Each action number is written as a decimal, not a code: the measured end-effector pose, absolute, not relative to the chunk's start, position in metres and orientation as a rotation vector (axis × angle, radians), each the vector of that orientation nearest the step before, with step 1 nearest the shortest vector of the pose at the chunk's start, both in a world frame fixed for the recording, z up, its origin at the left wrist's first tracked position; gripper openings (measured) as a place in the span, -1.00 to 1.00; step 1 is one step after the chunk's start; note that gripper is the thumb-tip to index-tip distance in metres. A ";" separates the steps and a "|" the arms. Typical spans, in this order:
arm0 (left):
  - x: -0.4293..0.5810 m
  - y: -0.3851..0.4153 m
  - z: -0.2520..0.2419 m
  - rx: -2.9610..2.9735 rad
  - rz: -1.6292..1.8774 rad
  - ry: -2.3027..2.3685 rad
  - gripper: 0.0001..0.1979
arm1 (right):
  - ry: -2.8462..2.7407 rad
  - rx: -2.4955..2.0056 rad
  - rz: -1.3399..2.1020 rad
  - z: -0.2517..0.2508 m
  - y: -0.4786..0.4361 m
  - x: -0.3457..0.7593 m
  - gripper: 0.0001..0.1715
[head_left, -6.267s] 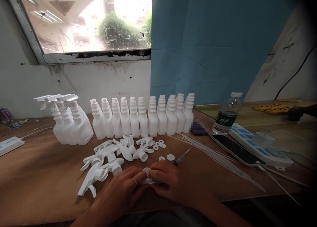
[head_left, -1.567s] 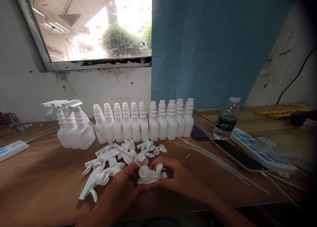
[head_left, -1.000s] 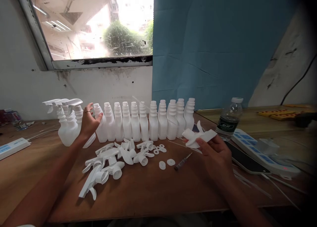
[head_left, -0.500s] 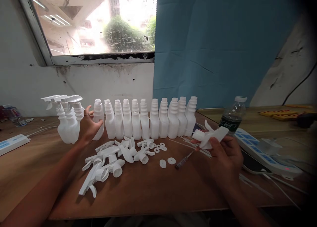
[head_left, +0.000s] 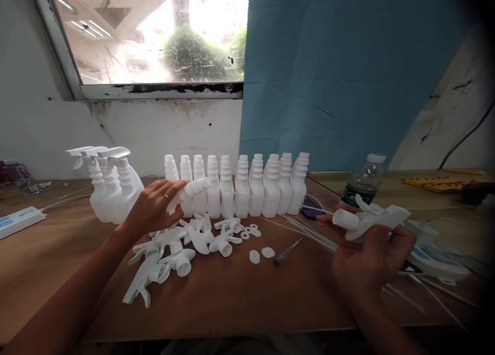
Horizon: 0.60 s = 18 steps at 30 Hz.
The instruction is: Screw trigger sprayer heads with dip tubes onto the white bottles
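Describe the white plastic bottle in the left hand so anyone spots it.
On the brown tabletop stands a row of white plastic bottles. Near its left end, the left hand holds the white plastic bottle; it alone tilts, neck pointing right.

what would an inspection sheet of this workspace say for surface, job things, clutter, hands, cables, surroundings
Surface: brown table, scattered with small parts
Bottles: ten upright in a row, necks uncapped; three with heads fitted at the left
Loose parts: heads in a pile, discs nearby, tubes in a loose bundle
Clutter: screwdriver, water bottle, power strip at far left, another at right, partly hidden
Left hand: holds a tilted bottle
Right hand: holds a spray head, a tube apparently extending left from it
Cables: white at right and left; dark one along the wall
Surroundings: window, blue sheet, marked wall
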<state>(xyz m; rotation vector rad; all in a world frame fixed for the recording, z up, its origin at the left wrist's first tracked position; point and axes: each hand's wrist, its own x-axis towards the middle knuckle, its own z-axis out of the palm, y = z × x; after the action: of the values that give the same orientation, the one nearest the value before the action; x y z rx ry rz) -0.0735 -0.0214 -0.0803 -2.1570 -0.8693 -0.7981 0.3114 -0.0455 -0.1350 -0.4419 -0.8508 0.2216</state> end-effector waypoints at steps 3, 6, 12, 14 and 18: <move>-0.068 -0.021 -0.084 -2.171 -0.742 -0.775 -0.43 | -0.854 -0.441 0.223 -0.135 -0.046 0.311 -0.62; -0.065 -0.020 -0.087 -2.178 -0.704 -0.722 -0.45 | -0.861 -0.450 0.240 -0.135 -0.046 0.310 -0.60; -0.053 -0.029 -0.088 -2.223 -0.636 -0.636 -0.42 | -0.884 -0.498 0.368 -0.133 -0.053 0.301 -0.53; -0.043 -0.041 -0.086 -2.253 -0.624 -0.606 -0.42 | -0.925 -0.542 0.458 -0.132 -0.061 0.295 -0.57; -0.013 -0.080 -0.082 -2.342 -0.705 -0.545 -0.42 | -0.978 -0.737 0.479 -0.127 -0.083 0.287 -0.68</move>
<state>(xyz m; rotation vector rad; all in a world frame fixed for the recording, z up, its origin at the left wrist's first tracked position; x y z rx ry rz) -0.0135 -0.0796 -0.0825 -2.3421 -0.5450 -0.7047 0.2870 -0.0829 -0.1270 -0.7370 -0.9783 0.4786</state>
